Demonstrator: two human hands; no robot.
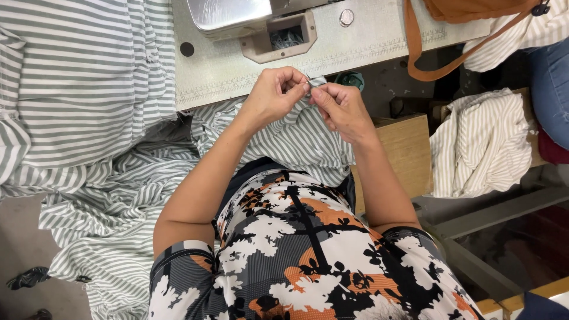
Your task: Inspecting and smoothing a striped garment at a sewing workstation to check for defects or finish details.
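My left hand (274,95) and my right hand (341,108) meet just below the edge of the sewing table (379,35). Both pinch a small grey-striped piece of fabric (316,81) between thumbs and fingertips. Grey-and-white striped cloth (296,139) lies over my lap under the hands. The sewing machine (228,13) with its metal bed sits at the top, just beyond my left hand.
A big heap of striped fabric (77,89) covers the left and spills to the floor. A wooden box (403,151) stands at my right, with more pale striped cloth (480,142) on a bench. A tan bag strap (415,50) hangs over the table's right end.
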